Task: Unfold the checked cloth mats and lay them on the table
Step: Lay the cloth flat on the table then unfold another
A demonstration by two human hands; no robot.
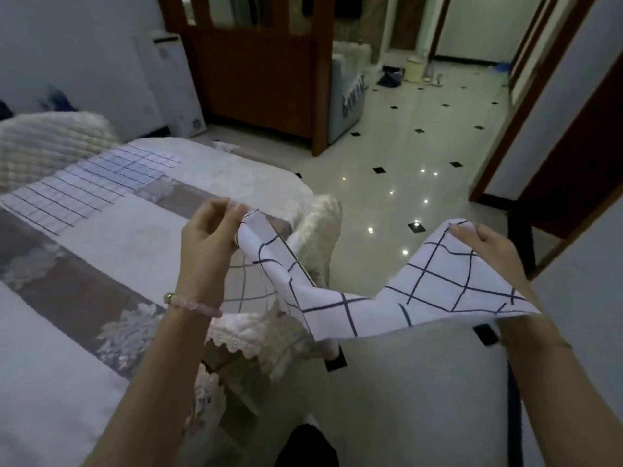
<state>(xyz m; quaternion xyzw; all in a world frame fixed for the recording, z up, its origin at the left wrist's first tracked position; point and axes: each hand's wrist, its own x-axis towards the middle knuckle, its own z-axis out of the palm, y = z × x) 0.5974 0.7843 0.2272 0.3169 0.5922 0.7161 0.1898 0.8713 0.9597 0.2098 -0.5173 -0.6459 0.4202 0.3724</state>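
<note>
One checked mat (91,187) lies flat on the table (135,241), upper left. A second mat (435,288) sags at mid-frame off the table's near corner, held by two corners so it can spread open. The left grip (209,241) and right grip (485,247) each pinch a corner, forearms reaching forward, well apart.
</note>
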